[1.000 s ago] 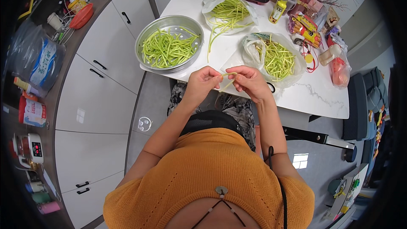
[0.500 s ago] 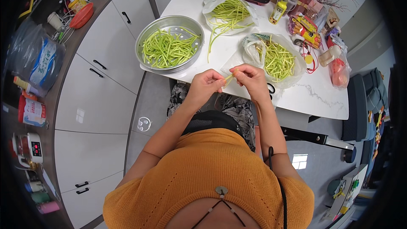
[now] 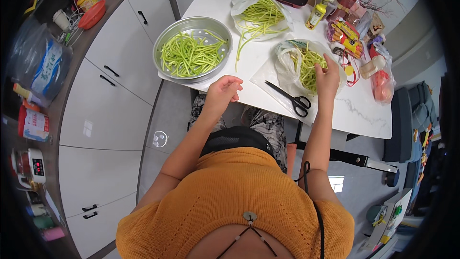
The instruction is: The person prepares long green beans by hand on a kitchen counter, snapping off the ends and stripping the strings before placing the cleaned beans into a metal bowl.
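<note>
Probably partway: green stems (image 3: 191, 57) heap the metal pan (image 3: 184, 28) at upper left of centre — more fill the far bag (image 3: 287, 23) and near bag (image 3: 286, 67). The left hand (image 3: 222, 96) curls loosely, the right hand (image 3: 327, 80) bends over the near bag — whether either pinches anything, I cannot tell.

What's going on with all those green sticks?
A person is at a table with green stems. The right hand is at the near bag of stems; I can't tell if it grips any. The left hand, loosely curled, is by the table's edge, with no stem showing. More stems lie in the pan and the far bag, and scissors lie between the hands.
</note>
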A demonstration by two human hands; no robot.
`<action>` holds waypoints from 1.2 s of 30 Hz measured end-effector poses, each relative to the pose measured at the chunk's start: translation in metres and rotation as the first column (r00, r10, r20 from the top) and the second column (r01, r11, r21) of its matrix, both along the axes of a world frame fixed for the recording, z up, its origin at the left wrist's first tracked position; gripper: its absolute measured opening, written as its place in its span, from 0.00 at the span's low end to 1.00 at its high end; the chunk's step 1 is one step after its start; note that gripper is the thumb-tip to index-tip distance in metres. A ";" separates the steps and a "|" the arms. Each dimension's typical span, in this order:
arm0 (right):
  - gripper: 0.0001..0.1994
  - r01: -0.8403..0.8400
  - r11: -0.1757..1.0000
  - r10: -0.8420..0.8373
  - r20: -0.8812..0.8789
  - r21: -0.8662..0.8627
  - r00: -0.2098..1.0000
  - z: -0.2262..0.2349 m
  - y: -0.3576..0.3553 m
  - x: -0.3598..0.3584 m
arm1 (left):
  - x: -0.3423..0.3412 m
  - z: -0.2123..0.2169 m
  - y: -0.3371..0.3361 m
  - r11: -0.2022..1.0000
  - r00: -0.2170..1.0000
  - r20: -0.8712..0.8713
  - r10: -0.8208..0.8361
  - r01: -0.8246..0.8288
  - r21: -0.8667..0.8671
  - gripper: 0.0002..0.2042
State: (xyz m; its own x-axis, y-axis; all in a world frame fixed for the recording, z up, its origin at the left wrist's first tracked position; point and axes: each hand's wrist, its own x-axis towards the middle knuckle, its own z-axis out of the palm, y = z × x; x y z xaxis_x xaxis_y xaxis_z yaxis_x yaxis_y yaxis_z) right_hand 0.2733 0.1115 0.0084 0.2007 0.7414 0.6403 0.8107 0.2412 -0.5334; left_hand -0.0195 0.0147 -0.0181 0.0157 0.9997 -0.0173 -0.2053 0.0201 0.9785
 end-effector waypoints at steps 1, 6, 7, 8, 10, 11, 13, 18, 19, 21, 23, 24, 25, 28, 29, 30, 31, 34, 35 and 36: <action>0.14 -0.042 0.998 0.040 0.033 0.053 0.999 0.001 0.000 -0.006 | -0.001 -0.003 0.001 1.000 1.000 0.002 0.011 -0.011 -0.004 0.09; 0.05 -0.318 0.944 0.319 -0.003 -0.091 0.948 -0.002 -0.018 -0.088 | -0.011 -0.014 -0.001 0.999 0.999 0.001 0.046 -0.046 -0.006 0.09; 0.05 -0.353 0.924 0.364 0.056 -0.149 0.930 -0.009 -0.019 -0.103 | -0.013 -0.015 -0.001 0.999 0.999 0.000 0.052 -0.052 -0.015 0.09; 0.06 -0.397 0.897 0.424 0.126 -0.192 0.897 -0.017 -0.017 -0.115 | -0.014 -0.016 0.000 0.998 0.998 0.003 0.059 -0.059 -0.019 0.09; 0.06 -0.391 0.875 0.452 0.190 -0.286 0.871 -0.028 -0.015 -0.140 | -0.018 -0.020 0.000 0.997 0.997 0.006 0.077 -0.077 -0.030 0.09; 0.07 -0.371 0.870 0.455 0.239 -0.324 0.858 -0.032 -0.010 -0.149 | -0.019 -0.020 0.000 0.996 0.997 0.003 0.083 -0.083 -0.037 0.09; 0.09 -0.319 0.865 0.437 0.268 -0.387 0.859 -0.037 -0.003 -0.165 | -0.022 -0.020 -0.001 0.994 0.995 -0.003 0.096 -0.096 -0.050 0.09; 0.11 -0.268 0.851 0.432 0.311 -0.452 0.847 -0.049 0.011 -0.182 | -0.024 -0.022 0.000 0.995 0.996 -0.013 0.093 -0.094 -0.039 0.09; 0.10 -0.260 0.853 0.429 0.324 -0.452 0.843 -0.053 0.013 -0.183 | -0.024 -0.024 0.000 0.995 0.996 -0.011 0.092 -0.092 -0.041 0.09; 0.09 -0.237 0.850 0.424 0.343 -0.470 0.839 -0.055 0.013 -0.181 | -0.022 -0.025 0.001 0.996 0.997 -0.013 0.082 -0.083 -0.035 0.09; 0.09 -0.212 0.838 0.424 0.355 -0.502 0.833 -0.048 0.011 -0.177 | -0.021 -0.025 0.001 0.996 0.997 -0.021 0.080 -0.081 -0.039 0.09; 0.09 -0.225 0.810 0.440 0.307 -0.542 0.844 -0.043 0.008 -0.171 | -0.019 -0.024 0.001 0.996 0.996 -0.028 0.080 -0.081 -0.047 0.08; 0.10 -0.241 0.779 0.456 0.260 -0.578 0.852 -0.030 -0.001 -0.166 | -0.018 -0.023 0.001 0.995 0.996 -0.035 0.081 -0.083 -0.054 0.08; 0.10 -0.352 0.700 0.484 0.050 -0.622 0.874 -0.017 -0.016 -0.139 | -0.015 -0.024 0.003 0.995 0.993 -0.068 0.092 -0.095 -0.034 0.09; 0.10 -0.398 0.674 0.487 -0.031 -0.623 0.873 -0.015 -0.021 -0.128 | -0.013 -0.028 0.004 0.991 0.980 -0.149 0.135 -0.131 0.034 0.11; 0.10 -0.475 0.606 0.501 -0.157 -0.638 0.851 -0.013 -0.026 -0.116 | -0.011 -0.035 0.007 0.981 0.957 -0.226 0.181 -0.161 0.104 0.13; 0.09 -0.549 0.539 0.499 -0.282 -0.639 0.819 -0.012 -0.032 -0.103 | -0.008 -0.039 0.009 0.968 0.927 -0.298 0.226 -0.180 0.176 0.15; 0.06 -0.744 0.328 0.444 -0.600 -0.582 0.666 0.002 -0.051 -0.074 | 0.006 -0.023 0.007 0.915 0.867 -0.364 0.339 -0.214 0.343 0.21; 0.06 -0.799 0.260 0.410 -0.687 -0.542 0.600 0.007 -0.056 -0.067 | 0.008 -0.020 0.007 0.916 0.854 -0.413 0.317 -0.164 0.365 0.22; 0.04 -0.820 0.225 0.409 -0.713 -0.527 0.570 0.010 -0.061 -0.060 | 0.009 -0.017 0.006 0.916 0.836 -0.462 0.297 -0.114 0.384 0.23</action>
